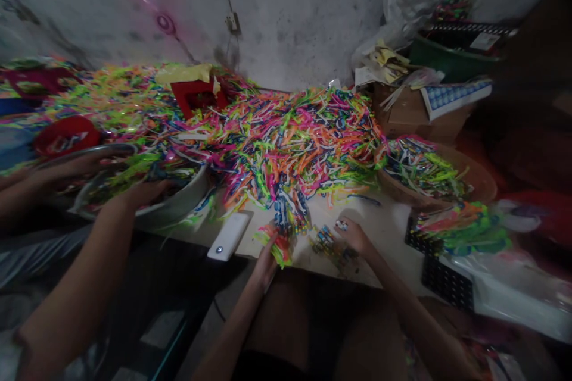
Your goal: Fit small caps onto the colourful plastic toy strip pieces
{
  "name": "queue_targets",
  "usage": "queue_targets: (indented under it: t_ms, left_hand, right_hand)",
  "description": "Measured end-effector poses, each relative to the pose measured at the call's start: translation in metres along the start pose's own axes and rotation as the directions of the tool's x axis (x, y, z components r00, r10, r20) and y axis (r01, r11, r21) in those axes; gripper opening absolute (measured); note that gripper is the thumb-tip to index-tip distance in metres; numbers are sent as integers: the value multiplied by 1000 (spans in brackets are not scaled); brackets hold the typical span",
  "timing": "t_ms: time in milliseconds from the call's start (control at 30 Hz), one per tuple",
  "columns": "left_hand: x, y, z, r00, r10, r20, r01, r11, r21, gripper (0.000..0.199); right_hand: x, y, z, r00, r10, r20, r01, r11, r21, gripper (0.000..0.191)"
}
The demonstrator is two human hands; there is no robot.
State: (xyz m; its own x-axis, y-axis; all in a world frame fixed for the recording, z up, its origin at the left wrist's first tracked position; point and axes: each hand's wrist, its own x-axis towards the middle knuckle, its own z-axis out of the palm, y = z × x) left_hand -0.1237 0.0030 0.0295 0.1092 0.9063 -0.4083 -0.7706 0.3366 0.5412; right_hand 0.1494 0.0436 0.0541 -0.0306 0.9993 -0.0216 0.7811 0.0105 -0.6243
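Observation:
My left hand (266, 256) is closed around a small bunch of orange, yellow and green strips (281, 245) at the table's front edge. Just beyond it lies a bundle of blue and white strips (290, 208) with small multicoloured ends. My right hand (354, 236) is half curled above the table, with a few small white-and-dark pieces (342, 225) at its fingertips; blur hides what kind they are. Between my hands is a cluster of short, bead-like pieces (328, 242) in yellow, blue and dark tones. A large heap of neon strips (304, 137) spreads behind both hands.
A white phone-like slab (229, 236) lies left of my left hand. Further left, another person's hands (149, 190) reach into a metal basin (179, 199) of strips. At right stand a tan basin (485, 181), black perforated trays (447, 280) and a cardboard box (420, 119).

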Motion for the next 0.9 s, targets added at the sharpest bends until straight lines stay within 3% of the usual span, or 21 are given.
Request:
queue_targets:
  t_ms: [167, 467, 700, 900]
  left_hand:
    - [0, -2, -5, 1000, 25, -16, -25, 999, 32, 33]
    - [0, -2, -1, 1000, 23, 3, -23, 1000, 3, 34]
    - [1, -2, 0, 1000, 21, 15, -20, 999, -33, 33]
    - [0, -2, 1, 999, 41, 6, -41, 998, -43, 30]
  right_hand:
    - [2, -18, 15, 997, 47, 65, -42, 996, -77, 20]
    - [2, -26, 18, 992, 43, 122, -13, 973, -231, 22]
    - [9, -20, 16, 993, 98, 61, -79, 963, -257, 25]
    - [10, -1, -8, 972, 233, -19, -233, 959, -161, 26]
